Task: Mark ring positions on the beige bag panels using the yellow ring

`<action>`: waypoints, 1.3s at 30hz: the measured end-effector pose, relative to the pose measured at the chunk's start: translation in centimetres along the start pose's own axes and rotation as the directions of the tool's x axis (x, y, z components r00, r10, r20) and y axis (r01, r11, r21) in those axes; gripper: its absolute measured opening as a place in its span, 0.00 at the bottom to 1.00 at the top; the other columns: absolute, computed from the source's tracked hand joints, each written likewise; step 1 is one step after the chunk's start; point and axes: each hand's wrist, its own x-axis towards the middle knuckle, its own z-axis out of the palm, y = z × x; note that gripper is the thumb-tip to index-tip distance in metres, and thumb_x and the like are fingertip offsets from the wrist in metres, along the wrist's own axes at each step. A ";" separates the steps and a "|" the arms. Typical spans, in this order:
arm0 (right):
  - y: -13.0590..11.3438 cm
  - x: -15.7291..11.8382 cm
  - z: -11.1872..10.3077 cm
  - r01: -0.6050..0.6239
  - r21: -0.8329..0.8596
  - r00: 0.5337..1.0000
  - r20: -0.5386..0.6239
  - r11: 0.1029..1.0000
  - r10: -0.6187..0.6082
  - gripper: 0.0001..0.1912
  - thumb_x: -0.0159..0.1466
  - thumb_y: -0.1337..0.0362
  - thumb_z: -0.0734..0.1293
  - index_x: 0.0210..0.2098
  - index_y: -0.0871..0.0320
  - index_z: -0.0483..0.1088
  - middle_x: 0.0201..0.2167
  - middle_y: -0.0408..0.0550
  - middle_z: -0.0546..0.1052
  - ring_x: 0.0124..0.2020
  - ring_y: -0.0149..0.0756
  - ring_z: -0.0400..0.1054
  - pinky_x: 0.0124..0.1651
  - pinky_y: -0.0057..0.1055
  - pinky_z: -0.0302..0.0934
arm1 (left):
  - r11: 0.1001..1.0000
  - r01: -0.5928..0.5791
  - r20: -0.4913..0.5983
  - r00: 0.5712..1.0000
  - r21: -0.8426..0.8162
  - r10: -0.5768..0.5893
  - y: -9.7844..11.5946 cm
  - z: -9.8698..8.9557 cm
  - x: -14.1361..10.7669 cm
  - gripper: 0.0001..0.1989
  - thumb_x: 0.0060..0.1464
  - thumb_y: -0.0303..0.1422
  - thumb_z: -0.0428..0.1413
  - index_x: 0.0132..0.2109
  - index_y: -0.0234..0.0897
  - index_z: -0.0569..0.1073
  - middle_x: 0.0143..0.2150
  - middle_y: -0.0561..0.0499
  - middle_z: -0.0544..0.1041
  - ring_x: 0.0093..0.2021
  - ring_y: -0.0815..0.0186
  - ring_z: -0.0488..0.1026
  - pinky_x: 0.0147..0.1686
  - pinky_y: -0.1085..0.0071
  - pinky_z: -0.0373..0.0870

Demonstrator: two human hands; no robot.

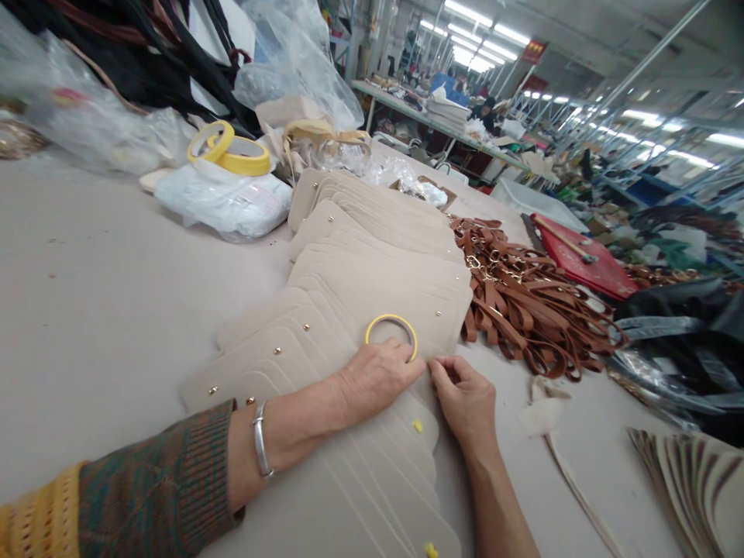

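Note:
My left hand (380, 376) is closed on a roll of yellow tape (391, 318), which stands on edge above the knuckles. Beneath it lies a long, overlapping spread of beige flat panels (349, 283), with small gold studs near their corners. Close to the left fingertips, my right hand (465, 391) pinches thumb against forefinger at the panels' right edge. What sits in that pinch is too small to make out. Short bits of yellow tape (417, 426) stick to the panel edges nearer me.
Brown straps (517, 298) with gold hardware are heaped to the right, beside a red board (581, 256) bearing a hammer. Two yellow tape rolls (244, 157) rest on a plastic-wrapped bundle (224, 198) at the back left. Fanned beige pieces (691, 480) lie at lower right.

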 end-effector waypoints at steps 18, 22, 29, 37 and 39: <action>0.8 -1.3 0.7 0.219 -0.208 0.966 -0.094 0.953 -0.242 0.15 0.65 0.57 0.61 0.34 0.59 0.76 0.32 0.51 0.80 0.33 0.37 0.74 0.39 0.30 0.62 | 0.999 -0.041 -0.024 0.999 0.031 0.042 -0.2 0.5 -0.3 0.04 0.60 0.23 0.49 0.38 0.34 0.68 0.33 0.48 0.71 0.36 0.59 0.68 0.30 0.67 0.66; 0.4 -0.3 1.2 0.174 -0.220 0.973 -0.111 0.960 -0.202 0.14 0.64 0.57 0.61 0.33 0.58 0.76 0.29 0.49 0.80 0.29 0.36 0.73 0.36 0.29 0.61 | 0.997 -0.066 -0.015 0.998 0.038 0.066 -0.3 0.2 -0.3 0.05 0.60 0.23 0.48 0.39 0.34 0.68 0.34 0.47 0.71 0.36 0.60 0.68 0.32 0.67 0.66; -0.1 -0.8 -1.2 0.223 -0.143 0.959 0.210 0.964 -0.191 0.11 0.60 0.60 0.64 0.27 0.56 0.76 0.26 0.45 0.79 0.27 0.34 0.71 0.32 0.28 0.61 | 0.995 -0.086 -0.135 0.988 -0.059 0.078 -1.4 -1.1 -0.3 0.07 0.61 0.25 0.47 0.41 0.36 0.69 0.34 0.50 0.71 0.36 0.62 0.69 0.34 0.69 0.66; -0.9 -1.8 -1.5 0.184 0.230 0.980 0.036 0.955 -0.198 0.11 0.62 0.60 0.65 0.39 0.58 0.75 0.33 0.47 0.80 0.32 0.35 0.73 0.36 0.30 0.67 | 0.965 -0.172 -0.258 0.959 -0.198 0.118 -1.7 -0.7 -0.8 0.14 0.65 0.29 0.45 0.56 0.35 0.63 0.39 0.48 0.76 0.38 0.67 0.74 0.39 0.74 0.70; -1.2 -1.8 -1.3 0.299 0.231 0.954 -0.045 0.926 -0.297 0.10 0.62 0.63 0.65 0.42 0.57 0.74 0.35 0.47 0.79 0.33 0.33 0.72 0.38 0.30 0.67 | 0.964 -0.174 -0.267 0.957 -0.201 0.117 -1.5 -0.4 -0.9 0.16 0.66 0.31 0.45 0.59 0.34 0.59 0.40 0.47 0.77 0.38 0.67 0.75 0.38 0.73 0.71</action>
